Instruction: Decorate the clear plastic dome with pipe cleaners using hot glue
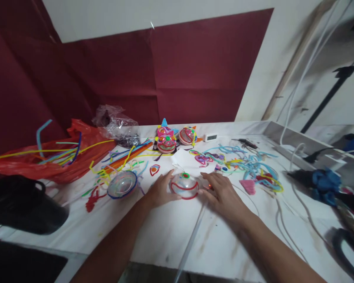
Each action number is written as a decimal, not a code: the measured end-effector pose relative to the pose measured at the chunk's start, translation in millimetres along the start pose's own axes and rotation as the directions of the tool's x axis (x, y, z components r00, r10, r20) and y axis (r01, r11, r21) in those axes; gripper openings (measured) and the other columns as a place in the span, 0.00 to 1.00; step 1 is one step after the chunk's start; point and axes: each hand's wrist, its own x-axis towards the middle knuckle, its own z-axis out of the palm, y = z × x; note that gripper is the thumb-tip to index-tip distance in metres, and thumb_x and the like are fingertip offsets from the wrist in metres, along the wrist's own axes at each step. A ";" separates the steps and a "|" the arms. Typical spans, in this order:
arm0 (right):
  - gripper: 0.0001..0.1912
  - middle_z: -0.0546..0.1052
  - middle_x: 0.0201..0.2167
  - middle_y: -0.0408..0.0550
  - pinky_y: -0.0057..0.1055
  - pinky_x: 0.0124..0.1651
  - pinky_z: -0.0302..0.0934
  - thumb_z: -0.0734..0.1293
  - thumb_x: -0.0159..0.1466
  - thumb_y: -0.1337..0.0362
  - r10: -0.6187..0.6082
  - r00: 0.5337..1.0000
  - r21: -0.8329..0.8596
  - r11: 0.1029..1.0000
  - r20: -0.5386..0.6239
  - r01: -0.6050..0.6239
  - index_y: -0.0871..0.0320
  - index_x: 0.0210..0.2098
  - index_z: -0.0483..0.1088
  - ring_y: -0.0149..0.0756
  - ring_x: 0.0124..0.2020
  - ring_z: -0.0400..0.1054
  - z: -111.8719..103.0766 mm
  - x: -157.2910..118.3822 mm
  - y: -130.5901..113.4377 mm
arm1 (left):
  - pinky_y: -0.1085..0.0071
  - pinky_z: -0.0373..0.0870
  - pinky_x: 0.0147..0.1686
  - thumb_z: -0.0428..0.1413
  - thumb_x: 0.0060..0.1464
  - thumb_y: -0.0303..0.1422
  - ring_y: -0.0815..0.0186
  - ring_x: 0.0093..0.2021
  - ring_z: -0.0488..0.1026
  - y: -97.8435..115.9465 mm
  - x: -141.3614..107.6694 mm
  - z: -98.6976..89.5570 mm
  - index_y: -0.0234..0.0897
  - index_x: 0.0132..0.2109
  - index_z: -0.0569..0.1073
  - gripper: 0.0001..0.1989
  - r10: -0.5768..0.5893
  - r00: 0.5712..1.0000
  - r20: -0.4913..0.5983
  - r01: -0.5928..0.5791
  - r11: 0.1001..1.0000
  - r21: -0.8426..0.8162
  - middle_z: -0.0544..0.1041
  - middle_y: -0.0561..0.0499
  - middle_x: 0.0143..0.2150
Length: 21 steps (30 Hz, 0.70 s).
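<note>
A clear plastic dome (190,184) rests on the white table in front of me. Red pipe cleaner runs round its rim and across it in a curve, with a green and red round piece on top. My left hand (162,190) curves round its left side, thumb low and fingers higher. From the right, my right hand (222,192) grips the edge, with thumb and forefinger parted at the dome. A small orange glow shows by the right fingers; its source is partly hidden. Left of my hands lies a clear bowl (122,184) with a blue pipe-cleaner rim.
Two decorated lion-like heads (166,142) stand at the back, near a small white digital display (210,137). Loose pipe cleaners (250,163) spread to the right. A red plastic bag (85,137) and black container (26,204) occupy the left. Cables (306,212) cross the right side.
</note>
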 end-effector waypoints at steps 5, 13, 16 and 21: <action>0.20 0.87 0.50 0.60 0.52 0.54 0.81 0.62 0.80 0.56 -0.019 0.998 -0.016 1.000 -0.063 0.018 0.55 0.63 0.80 0.57 0.53 0.83 -0.2 0.1 0.4 | 0.44 0.78 0.68 0.68 0.61 0.43 0.41 0.66 0.82 0.2 -1.3 -6.4 0.47 0.72 0.76 0.33 0.102 0.982 -0.157 -0.103 0.995 0.003 0.85 0.36 0.64; 0.26 0.87 0.45 0.59 0.49 0.50 0.78 0.56 0.84 0.52 -0.013 0.997 0.018 1.000 -0.082 0.014 0.58 0.54 0.84 0.53 0.47 0.83 -5.7 2.7 4.3 | 0.59 0.86 0.51 0.52 0.67 0.32 0.54 0.43 0.89 4.9 1.2 -33.9 0.42 0.47 0.84 0.15 0.037 0.754 -0.656 0.008 0.998 0.066 0.90 0.45 0.40; 0.29 0.87 0.43 0.59 0.48 0.48 0.77 0.54 0.85 0.50 -0.019 0.992 0.021 1.000 -0.125 0.022 0.58 0.51 0.84 0.52 0.45 0.83 -6.5 3.5 4.4 | 0.60 0.86 0.46 0.52 0.65 0.31 0.57 0.35 0.87 11.0 1.1 -45.1 0.40 0.47 0.83 0.14 -0.021 0.658 -0.753 0.046 0.999 0.012 0.89 0.45 0.39; 0.24 0.86 0.39 0.56 0.45 0.47 0.75 0.58 0.84 0.56 -0.050 0.987 0.037 0.998 -0.154 0.056 0.56 0.47 0.84 0.49 0.40 0.82 -11.0 6.2 1.1 | 0.64 0.85 0.39 0.57 0.58 0.33 0.59 0.35 0.87 22.0 2.4 -60.0 0.40 0.46 0.82 0.12 -0.107 0.549 -0.829 0.040 0.994 -0.102 0.88 0.46 0.40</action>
